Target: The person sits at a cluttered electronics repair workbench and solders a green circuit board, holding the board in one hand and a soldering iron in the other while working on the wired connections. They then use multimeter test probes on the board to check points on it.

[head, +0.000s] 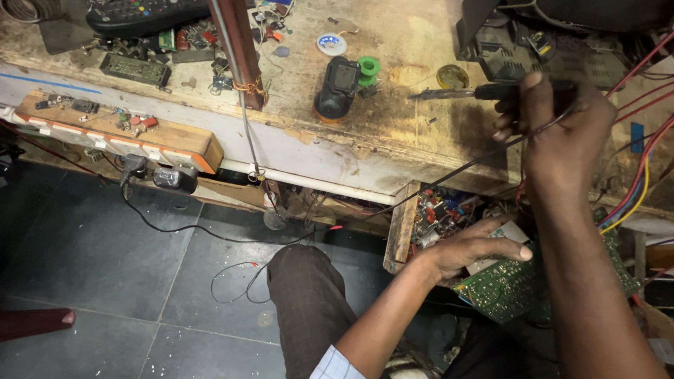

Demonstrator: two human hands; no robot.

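At the right end of the scarred wooden bench [393,151], the right hand [554,123] is closed around the dark handle of a soldering iron [484,91]; its metal tip points left and lies low over the bench top, its black cord running down and left off the edge. Lower down, in front of the bench, the left hand [474,249] rests with fingers stretched out flat on a green circuit board [505,288], gripping nothing. The board is tilted, beside an open drawer [435,214] crammed with small parts. On the bench left of the iron: a black cylindrical device [338,88], a green spool [368,68], a round yellow tin [452,76]. Remote control [144,15] at far back left. Red, blue and yellow wires [642,175] at right.
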